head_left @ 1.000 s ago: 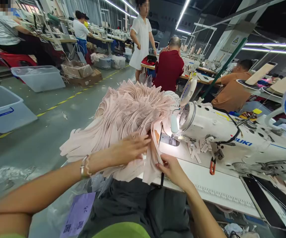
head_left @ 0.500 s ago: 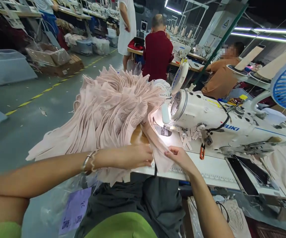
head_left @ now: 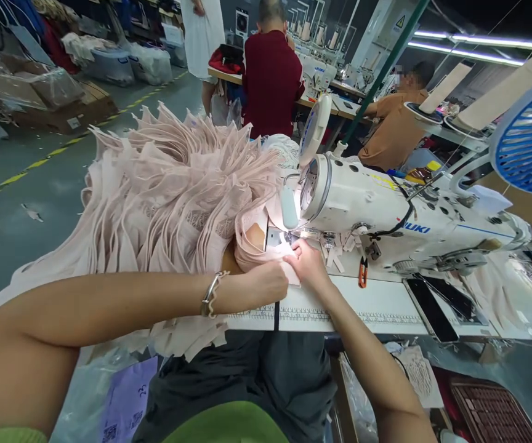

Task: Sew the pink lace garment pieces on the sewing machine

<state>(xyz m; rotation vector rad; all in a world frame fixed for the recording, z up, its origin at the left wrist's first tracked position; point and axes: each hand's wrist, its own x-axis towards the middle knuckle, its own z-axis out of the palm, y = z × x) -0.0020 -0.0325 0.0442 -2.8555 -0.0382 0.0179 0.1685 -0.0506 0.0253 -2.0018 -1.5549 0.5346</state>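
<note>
Pink fabric [head_left: 250,259] on table [head_left: 367,301], near side of sewing machine [head_left: 358,200], long axis curving left to right; right hand [head_left: 311,266], nearer the machine, pinches its edge; left hand [head_left: 263,287] curled against it, grip hidden

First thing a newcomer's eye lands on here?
Probably the big heap of pale pink fabric, fanned out in ruffled layers left of the white sewing machine. Next, the lit spot at the machine's needle end, with the left hand and right hand close together on a pale pink piece just in front. Then the bright blue fan at the right edge.
</note>
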